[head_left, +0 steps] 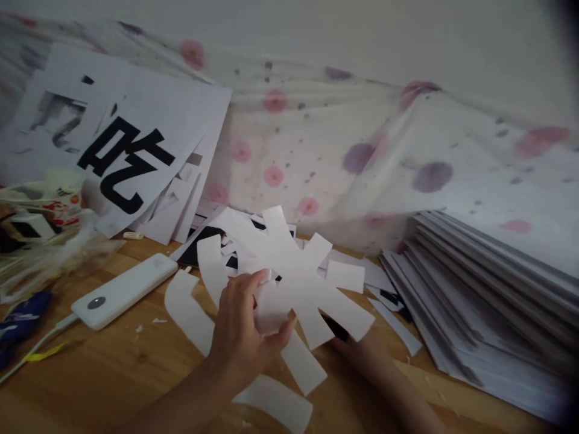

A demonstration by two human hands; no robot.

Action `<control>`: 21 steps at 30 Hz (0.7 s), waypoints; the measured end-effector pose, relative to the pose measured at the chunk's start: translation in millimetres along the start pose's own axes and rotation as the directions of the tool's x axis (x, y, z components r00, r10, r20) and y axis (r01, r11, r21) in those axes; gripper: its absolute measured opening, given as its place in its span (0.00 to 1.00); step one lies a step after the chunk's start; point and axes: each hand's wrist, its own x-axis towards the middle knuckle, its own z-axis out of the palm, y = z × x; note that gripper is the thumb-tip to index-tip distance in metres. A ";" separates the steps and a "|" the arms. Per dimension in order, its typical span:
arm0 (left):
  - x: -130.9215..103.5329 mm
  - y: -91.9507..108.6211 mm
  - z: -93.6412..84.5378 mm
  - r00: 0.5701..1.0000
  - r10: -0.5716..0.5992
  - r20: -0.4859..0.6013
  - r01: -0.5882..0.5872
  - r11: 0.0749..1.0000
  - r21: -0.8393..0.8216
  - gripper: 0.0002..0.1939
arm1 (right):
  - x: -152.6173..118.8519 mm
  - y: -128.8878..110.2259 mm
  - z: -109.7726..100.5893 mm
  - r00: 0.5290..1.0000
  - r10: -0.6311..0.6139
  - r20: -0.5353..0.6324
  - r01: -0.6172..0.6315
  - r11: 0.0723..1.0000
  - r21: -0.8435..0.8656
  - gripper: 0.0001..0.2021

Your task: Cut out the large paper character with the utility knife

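A large white paper cut-out (pixel 294 271) with several broad arms is held above the wooden table. My left hand (pixel 248 319) pinches its near left part, fingers on the upper edge and thumb below. My right hand (pixel 350 349) reaches under the right side of the cut-out; its fingers are hidden by the paper. Curved white strips (pixel 185 307) lie to the left of and below my left hand. Behind the cut-out is a pile of white and black paper scraps (pixel 230 247).
A white power bank (pixel 124 292) with a cable lies on the wooden table (pixel 113 386) at the left. Printed sheets (pixel 158 120) lean at the back left, near a plastic bag (pixel 67 259). A tall paper stack (pixel 488 301) fills the right. A spotted curtain (pixel 316 144) hangs behind.
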 end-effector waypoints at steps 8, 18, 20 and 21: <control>-1.1 -3.7 4.4 0.996 0.058 -0.065 -0.050 0.993 0.111 0.31 | 0.7 -5.0 -9.1 0.969 0.245 -0.040 -0.192 0.839 0.509 0.10; -4.1 -2.9 9.7 0.997 0.073 -0.007 -0.070 0.978 0.196 0.29 | -23.7 -83.6 -0.3 0.933 0.056 0.356 -0.349 -0.103 0.931 0.21; -8.3 -0.2 12.7 0.995 0.094 0.019 -0.096 0.973 0.209 0.29 | -26.1 -92.2 5.5 0.921 0.117 0.372 -0.338 -0.240 0.910 0.21; -10.6 1.7 14.3 0.994 0.103 0.032 -0.108 0.971 0.213 0.29 | -27.1 -95.0 7.6 0.909 0.178 0.378 -0.325 -0.267 0.907 0.20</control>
